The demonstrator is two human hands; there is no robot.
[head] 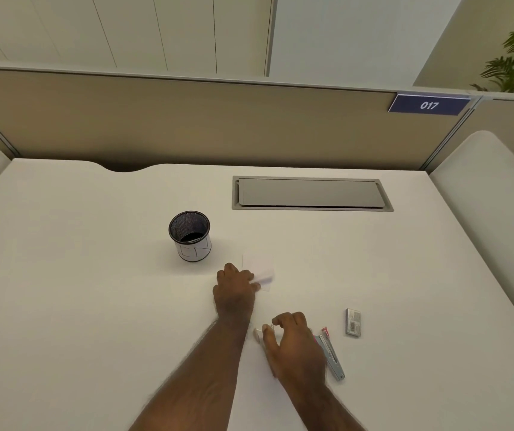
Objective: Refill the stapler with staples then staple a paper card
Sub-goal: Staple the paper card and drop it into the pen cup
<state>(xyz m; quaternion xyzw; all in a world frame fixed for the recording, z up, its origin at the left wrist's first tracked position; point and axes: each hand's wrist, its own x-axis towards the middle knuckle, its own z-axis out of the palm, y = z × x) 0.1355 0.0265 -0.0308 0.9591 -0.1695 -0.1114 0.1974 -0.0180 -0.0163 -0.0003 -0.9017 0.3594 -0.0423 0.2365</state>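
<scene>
Reaching forward over the white desk (94, 306), the left hand (235, 286) lay on the paper card (260, 270), which rested flat on the desk just in front of the mesh cup (190, 236). The card looked blurred at its near edge, and the fingertips seemed to pinch or lift that edge; I judged that the hand was taking hold of the card, but the picture did not show the grip clearly.

The right hand (293, 340) hovered nearer to the person, with its fingers curved downward over the stapler (332, 356). The stapler appeared to lie open: a white end showed under the fingertips, and the metal part with a red piece stretched to the right of the hand. Whether the fingers already held the stapler or only touched it, I could not tell. The small box of staples (353, 322) stood on the desk to the right of the stapler, apart from both hands.

In my judgement, the refill step was finished or almost finished, and the card step was starting. The next move would call for closing the stapler, bringing the card to its mouth, and pressing down firmly. Both forearms were stretched forward, the left one reaching further than the right.
</scene>
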